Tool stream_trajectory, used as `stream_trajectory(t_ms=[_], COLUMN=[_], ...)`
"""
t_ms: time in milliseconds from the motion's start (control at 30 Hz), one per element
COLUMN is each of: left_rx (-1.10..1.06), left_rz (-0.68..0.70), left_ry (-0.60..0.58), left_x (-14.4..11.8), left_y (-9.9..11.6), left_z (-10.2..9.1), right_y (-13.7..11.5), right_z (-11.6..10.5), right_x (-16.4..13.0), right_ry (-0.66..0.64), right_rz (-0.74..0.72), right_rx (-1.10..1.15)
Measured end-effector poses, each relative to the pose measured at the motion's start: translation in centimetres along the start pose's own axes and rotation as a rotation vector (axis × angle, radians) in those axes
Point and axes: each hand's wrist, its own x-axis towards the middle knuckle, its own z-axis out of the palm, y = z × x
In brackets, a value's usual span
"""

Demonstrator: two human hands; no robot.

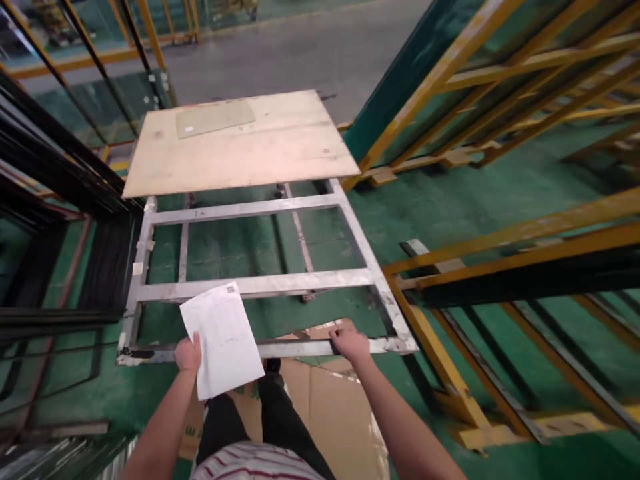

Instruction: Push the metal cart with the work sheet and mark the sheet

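My left hand (187, 353) is closed on a white printed sheet of paper (225, 337), thumb on top, right at the near bar of a metal frame cart (300, 283). Whether those fingers also wrap the bar is hidden. Farther right, my right hand (351, 343) grips the same near bar, its fingers curled over it. A wooden board (240, 160) covers the far part of the cart, and a thin greenish-grey panel with a small white label (217, 120) lies on that board.
Flattened cardboard (330, 407) lies under my feet. A yellow rack (435, 87) with glass sheets stands at the far right, another yellow rack (425, 360) at the near right. Dark stacked strips (55, 153) line the left side. Grey floor (300, 47) stretches beyond the cart.
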Motion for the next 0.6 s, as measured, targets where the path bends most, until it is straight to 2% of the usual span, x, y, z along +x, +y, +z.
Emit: stream_trajectory(t_ms=[267, 500, 600], left_rx=[0.022, 0.031, 0.036], left_rz=[0.015, 0.081, 0.107], left_ry=[-0.017, -0.016, -0.011], left_x=[2.5, 8.0, 8.7], left_y=[-7.4, -12.6, -14.4], left_z=[-0.2, -2.1, -2.4], right_y=[-6.5, -13.4, -15.0], right_z=[3.9, 5.1, 5.9], right_x=[-3.5, -3.2, -3.6], right_ry=[-0.081, -0.047, -0.030], right_rz=[0.052, 0.170, 0.176], right_rx=[0.011, 0.156, 0.208])
